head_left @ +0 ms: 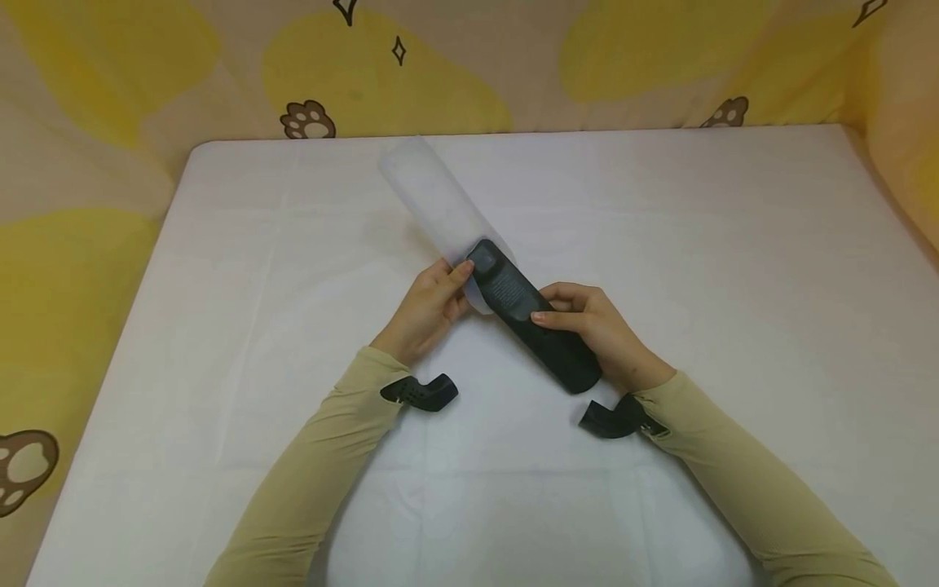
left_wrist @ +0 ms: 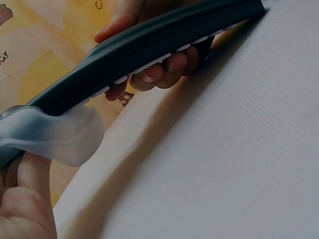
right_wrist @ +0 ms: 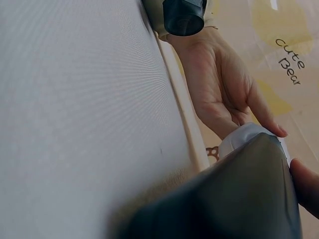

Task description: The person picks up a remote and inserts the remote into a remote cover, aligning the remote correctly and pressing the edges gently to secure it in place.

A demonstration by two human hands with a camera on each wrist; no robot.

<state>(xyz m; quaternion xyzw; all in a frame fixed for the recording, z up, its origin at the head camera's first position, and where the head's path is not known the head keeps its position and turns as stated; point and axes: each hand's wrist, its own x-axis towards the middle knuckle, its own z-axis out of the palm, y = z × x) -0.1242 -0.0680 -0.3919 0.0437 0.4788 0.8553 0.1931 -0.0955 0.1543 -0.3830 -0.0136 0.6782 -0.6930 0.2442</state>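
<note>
A cloth backdrop (head_left: 81,310) patterned in yellow hangs beyond the left hand and runs behind both hands. A white table (head_left: 242,342) lies beneath them.

The person's left sleeve (head_left: 315,456) comes in from the near edge, with a dark wrist mount (head_left: 436,394) at its cuff. The left hand (head_left: 433,302) pinches a translucent cover (head_left: 436,196) where it meets the tip of a dark remote (head_left: 546,338), thumb on top, fingers beneath. The cover slants beyond the left hand, away from the person. Its near end laps about the remote's tip; how deep the tip sits inside, I cannot tell.

The remote bridges the hands, tilted, its labelled back upward. The left wrist view shows white keys on its underside. Its free end points toward the person, beside the right hand (head_left: 597,326), which grasps the body between thumb on top and fingers underneath. A second mount (head_left: 612,418) and the right sleeve (head_left: 756,489) follow.

The step in hand seems to be working cover and remote together or apart; the direction is unclear. Either way, the next move probably calls for the left hand to steady the cover's mouth while the right guides the remote lengthwise.
</note>
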